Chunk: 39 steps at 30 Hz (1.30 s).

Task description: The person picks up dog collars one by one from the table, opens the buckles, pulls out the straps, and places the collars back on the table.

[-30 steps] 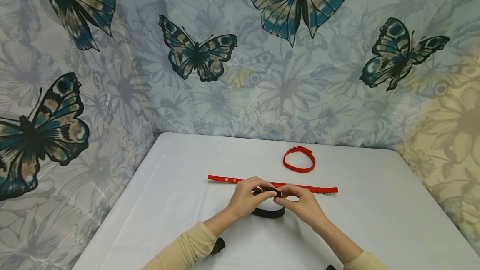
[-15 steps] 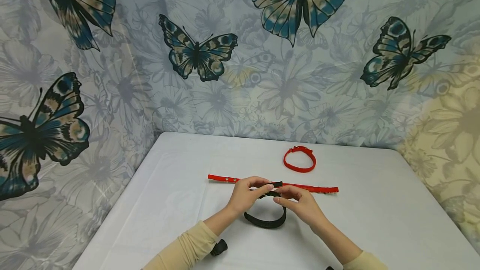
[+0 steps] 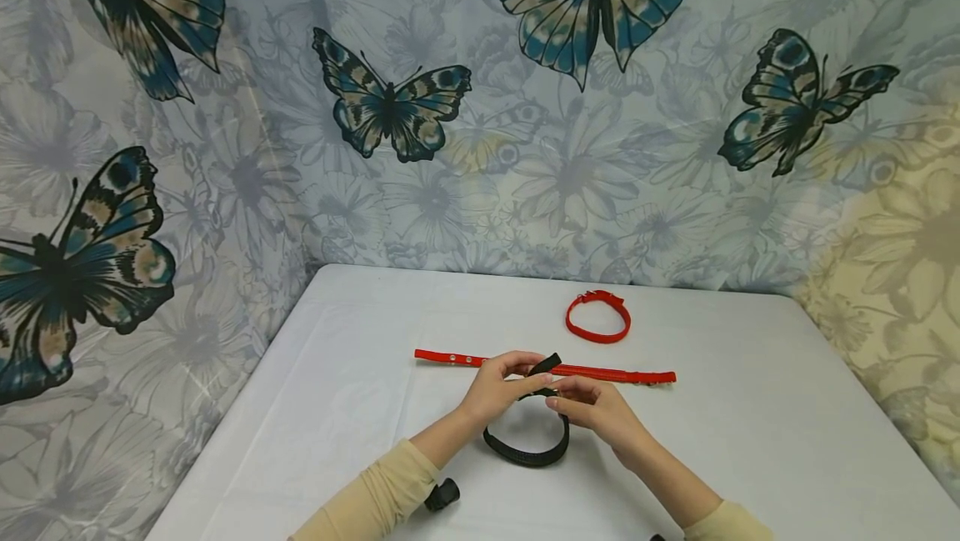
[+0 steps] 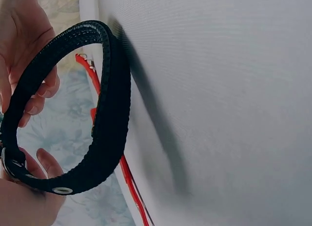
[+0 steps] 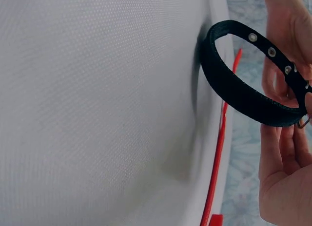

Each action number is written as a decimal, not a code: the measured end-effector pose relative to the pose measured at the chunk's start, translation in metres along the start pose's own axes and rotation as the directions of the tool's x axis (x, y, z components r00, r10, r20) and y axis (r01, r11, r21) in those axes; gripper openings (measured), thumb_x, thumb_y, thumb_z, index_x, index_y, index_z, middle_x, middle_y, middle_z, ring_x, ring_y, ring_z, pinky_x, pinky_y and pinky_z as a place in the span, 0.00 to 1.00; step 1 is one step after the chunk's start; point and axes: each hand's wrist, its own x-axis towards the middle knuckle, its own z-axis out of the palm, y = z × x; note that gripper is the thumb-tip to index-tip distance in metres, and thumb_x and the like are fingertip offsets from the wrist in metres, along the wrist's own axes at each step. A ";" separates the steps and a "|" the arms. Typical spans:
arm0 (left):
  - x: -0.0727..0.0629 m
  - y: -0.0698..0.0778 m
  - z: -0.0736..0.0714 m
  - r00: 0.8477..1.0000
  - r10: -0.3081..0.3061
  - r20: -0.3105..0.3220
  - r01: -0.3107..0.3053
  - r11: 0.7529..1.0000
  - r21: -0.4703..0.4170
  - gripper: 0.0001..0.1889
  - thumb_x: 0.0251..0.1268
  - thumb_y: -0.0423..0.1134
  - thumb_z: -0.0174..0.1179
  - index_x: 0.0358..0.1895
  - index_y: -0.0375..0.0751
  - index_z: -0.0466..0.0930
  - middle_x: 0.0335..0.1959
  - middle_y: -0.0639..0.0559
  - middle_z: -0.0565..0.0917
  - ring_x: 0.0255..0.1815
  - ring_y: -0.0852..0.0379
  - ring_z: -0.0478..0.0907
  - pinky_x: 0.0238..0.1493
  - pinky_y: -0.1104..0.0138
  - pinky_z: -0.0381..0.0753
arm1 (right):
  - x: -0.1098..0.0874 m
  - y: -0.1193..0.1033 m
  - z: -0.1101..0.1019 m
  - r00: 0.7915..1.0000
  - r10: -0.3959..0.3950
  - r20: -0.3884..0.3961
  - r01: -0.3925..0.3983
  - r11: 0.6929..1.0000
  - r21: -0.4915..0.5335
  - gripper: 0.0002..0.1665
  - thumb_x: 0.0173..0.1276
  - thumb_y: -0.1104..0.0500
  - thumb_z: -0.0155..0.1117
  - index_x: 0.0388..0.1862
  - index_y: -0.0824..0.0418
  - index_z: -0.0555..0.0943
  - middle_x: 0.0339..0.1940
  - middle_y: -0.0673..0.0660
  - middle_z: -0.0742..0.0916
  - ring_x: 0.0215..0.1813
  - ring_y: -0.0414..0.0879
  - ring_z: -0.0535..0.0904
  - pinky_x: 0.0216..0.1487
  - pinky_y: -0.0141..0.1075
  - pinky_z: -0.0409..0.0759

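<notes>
A black collar [image 3: 527,458] with metal eyelets hangs in a loop between my two hands, just above the white table. My left hand [image 3: 495,388] pinches it near its top, where a loose end sticks up beyond the fingers. From the other side, my right hand [image 3: 596,412] grips the band with thumb and fingertips. A metal buckle [image 4: 6,160] shows by the fingers in the left wrist view, and eyelets [image 5: 271,52] line the band in the right wrist view. Fingers partly cover the join.
Behind the hands lies a straight red collar [image 3: 600,373] with eyelets at its left end. Farther back rests a red collar in a closed ring [image 3: 597,333]. The white table [image 3: 360,316] meets a butterfly-print cloth at its back edge.
The black collar's loop has come lower and fuller into view below the hands. Its loose end now sticks up past the left fingers. Both hands stay in nearly the same place.
</notes>
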 end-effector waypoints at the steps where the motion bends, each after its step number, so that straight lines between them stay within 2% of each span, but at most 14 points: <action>1: 0.000 0.000 0.000 1.000 -0.003 -0.005 0.003 1.000 0.001 0.13 0.62 0.43 0.68 0.48 0.47 0.85 0.38 0.56 0.83 0.44 0.59 0.75 0.41 0.64 0.76 | 0.000 0.000 0.001 1.000 0.005 0.000 -0.005 1.000 -0.001 0.23 0.64 0.51 0.70 0.53 0.62 0.81 0.44 0.55 0.85 0.48 0.47 0.81 0.50 0.44 0.81; 7: -0.001 0.001 -0.002 0.996 0.024 -0.083 -0.021 0.999 0.039 0.11 0.59 0.46 0.70 0.39 0.45 0.85 0.33 0.56 0.83 0.40 0.59 0.76 0.37 0.65 0.78 | 0.000 0.000 0.003 1.000 0.019 -0.009 -0.019 1.000 -0.015 0.23 0.63 0.50 0.71 0.51 0.63 0.81 0.43 0.54 0.85 0.47 0.48 0.81 0.50 0.44 0.82; 11: -0.001 -0.003 -0.005 0.992 0.008 -0.129 -0.004 0.999 0.033 0.12 0.60 0.48 0.68 0.40 0.44 0.86 0.35 0.56 0.85 0.39 0.61 0.79 0.40 0.66 0.80 | 0.000 0.003 0.003 0.999 0.031 -0.010 -0.031 0.999 -0.013 0.22 0.64 0.51 0.70 0.50 0.63 0.82 0.41 0.54 0.86 0.46 0.51 0.82 0.49 0.44 0.82; 15: 0.000 -0.009 -0.008 0.992 -0.055 -0.114 0.043 0.994 -0.101 0.15 0.63 0.45 0.66 0.45 0.36 0.85 0.36 0.51 0.86 0.35 0.60 0.82 0.41 0.65 0.83 | 0.001 0.007 0.003 0.999 0.050 -0.007 -0.050 0.999 0.004 0.22 0.64 0.51 0.70 0.50 0.64 0.82 0.40 0.55 0.86 0.45 0.52 0.82 0.49 0.44 0.82; 19: 0.001 -0.012 -0.011 0.989 -0.113 -0.093 0.087 0.964 -0.250 0.18 0.66 0.41 0.64 0.48 0.28 0.82 0.35 0.49 0.85 0.36 0.59 0.83 0.41 0.63 0.84 | 0.003 0.009 0.004 0.998 0.069 -0.005 -0.069 0.997 0.034 0.22 0.64 0.51 0.69 0.51 0.65 0.81 0.41 0.58 0.86 0.44 0.52 0.82 0.49 0.44 0.82; 22: 0.000 -0.014 -0.012 0.986 -0.144 -0.085 0.111 0.945 -0.307 0.19 0.67 0.41 0.63 0.50 0.26 0.80 0.36 0.49 0.85 0.37 0.59 0.83 0.43 0.61 0.84 | 0.005 0.010 0.005 0.996 0.084 -0.005 -0.084 0.995 0.060 0.22 0.65 0.52 0.68 0.51 0.66 0.81 0.43 0.60 0.86 0.43 0.52 0.82 0.49 0.43 0.82; 29: -0.001 -0.020 -0.013 0.975 -0.202 -0.093 0.160 0.928 -0.337 0.21 0.68 0.42 0.63 0.54 0.27 0.77 0.37 0.48 0.84 0.38 0.58 0.83 0.45 0.60 0.83 | 0.007 0.012 0.006 0.996 0.084 0.017 -0.085 0.994 0.066 0.25 0.65 0.50 0.69 0.53 0.67 0.80 0.41 0.60 0.85 0.41 0.50 0.82 0.48 0.43 0.82; 35: -0.002 -0.022 -0.014 0.979 -0.191 -0.067 0.159 0.931 -0.328 0.20 0.67 0.41 0.63 0.54 0.26 0.78 0.39 0.45 0.84 0.39 0.57 0.83 0.45 0.59 0.83 | 0.009 0.011 0.007 0.999 -0.001 0.041 0.000 0.999 0.038 0.25 0.67 0.52 0.67 0.58 0.62 0.78 0.49 0.59 0.82 0.49 0.54 0.80 0.49 0.43 0.82; 39: -0.003 -0.022 -0.014 0.983 -0.177 -0.039 0.156 0.935 -0.317 0.19 0.68 0.39 0.62 0.53 0.26 0.78 0.40 0.45 0.84 0.39 0.57 0.83 0.46 0.57 0.83 | 0.011 0.007 0.009 1.000 -0.008 0.030 0.007 1.000 0.030 0.22 0.68 0.50 0.66 0.55 0.62 0.80 0.49 0.57 0.83 0.52 0.52 0.79 0.51 0.41 0.81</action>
